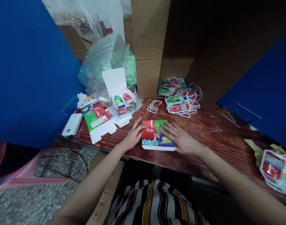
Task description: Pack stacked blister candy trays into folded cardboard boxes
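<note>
A flat printed carton (154, 137) with a red Cola panel and a green and blue panel lies on the wooden table (210, 131) near its front edge. My left hand (133, 136) rests against the carton's left edge, fingers stretched out flat. My right hand (180, 139) lies on the carton's right part, fingers spread and pointing left. Neither hand grips anything. Behind the carton stands an open small box (122, 101) with its white lid up, holding printed packets. A flattened unfolded carton (98, 120) lies to the left.
A pile of printed packets (180, 95) lies at the back, one loose packet (154, 106) near it. A white power bank (72, 124) sits at the left edge. Blue panels (27, 72) stand left and right, cardboard (148, 43) behind, a plastic bag (105, 59) back left, more packets (276, 170) far right.
</note>
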The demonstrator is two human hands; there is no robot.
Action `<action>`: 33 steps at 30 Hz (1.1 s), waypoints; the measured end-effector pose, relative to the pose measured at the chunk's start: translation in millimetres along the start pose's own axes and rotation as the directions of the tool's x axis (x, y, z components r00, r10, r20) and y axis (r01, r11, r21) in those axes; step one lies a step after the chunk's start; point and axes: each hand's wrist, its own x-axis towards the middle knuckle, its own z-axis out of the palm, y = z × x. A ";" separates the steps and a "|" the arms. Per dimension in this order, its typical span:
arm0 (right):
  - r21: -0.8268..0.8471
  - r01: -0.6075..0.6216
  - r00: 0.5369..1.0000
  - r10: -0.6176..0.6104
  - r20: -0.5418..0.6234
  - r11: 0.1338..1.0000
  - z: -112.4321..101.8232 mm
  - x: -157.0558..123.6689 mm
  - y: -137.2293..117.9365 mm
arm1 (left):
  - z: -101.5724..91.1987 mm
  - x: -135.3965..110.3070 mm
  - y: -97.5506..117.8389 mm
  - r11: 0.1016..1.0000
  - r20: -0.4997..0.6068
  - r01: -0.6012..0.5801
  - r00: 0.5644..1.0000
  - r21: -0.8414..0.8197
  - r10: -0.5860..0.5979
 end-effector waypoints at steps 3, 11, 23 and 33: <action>0.051 0.018 1.000 -0.019 0.022 0.999 6.4 -8.0 -9.4 | -8.3 -5.0 8.0 0.980 0.107 -0.138 0.987 0.146 0.123; 0.198 -0.087 0.995 0.096 -0.038 0.976 3.0 -9.8 -23.3 | -10.1 -23.0 28.6 0.928 0.165 -0.253 0.963 0.272 0.214; 0.211 -0.075 0.987 0.103 -0.123 0.975 4.5 -5.6 -21.4 | 12.0 -27.7 24.1 0.907 -0.003 -0.296 0.950 0.301 0.311; 0.139 -0.052 0.995 0.063 -0.078 0.989 9.4 -14.5 -21.6 | 18.0 -37.6 22.1 0.875 0.058 -0.304 0.951 0.378 0.305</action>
